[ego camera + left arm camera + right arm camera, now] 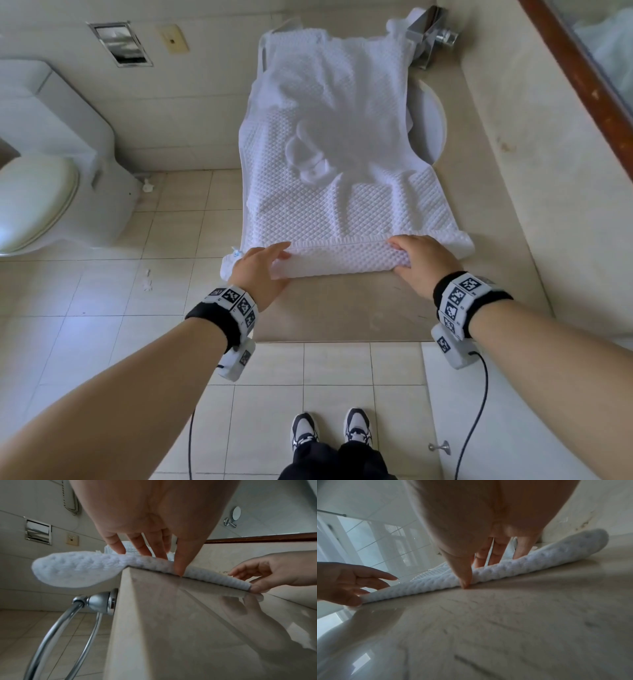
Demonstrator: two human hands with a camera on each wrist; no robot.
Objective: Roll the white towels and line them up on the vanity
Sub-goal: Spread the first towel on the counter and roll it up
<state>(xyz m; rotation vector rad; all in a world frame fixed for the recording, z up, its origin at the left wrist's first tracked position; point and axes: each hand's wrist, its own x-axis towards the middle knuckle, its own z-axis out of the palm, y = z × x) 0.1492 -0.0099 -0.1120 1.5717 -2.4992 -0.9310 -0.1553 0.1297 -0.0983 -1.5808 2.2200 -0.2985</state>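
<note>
A white waffle-weave towel [325, 154] lies lengthwise along the beige vanity top [342, 308], covering most of the sink. Its near end is turned over into a low roll [339, 260]. My left hand [263, 267] holds the roll's left end, fingers on top and thumb against the near edge [161, 562]. My right hand [418, 260] holds the right part the same way [479, 573]. The roll's left tip [77, 569] hangs past the counter's edge, and its right tip [590, 539] lies beyond my right hand.
A sink rim [431, 126] shows right of the towel, a chrome faucet [431, 31] at the far end. A wood-framed mirror [582, 78] runs along the right. A toilet [37, 198] stands at the left. A chrome towel ring [68, 622] hangs below the counter edge.
</note>
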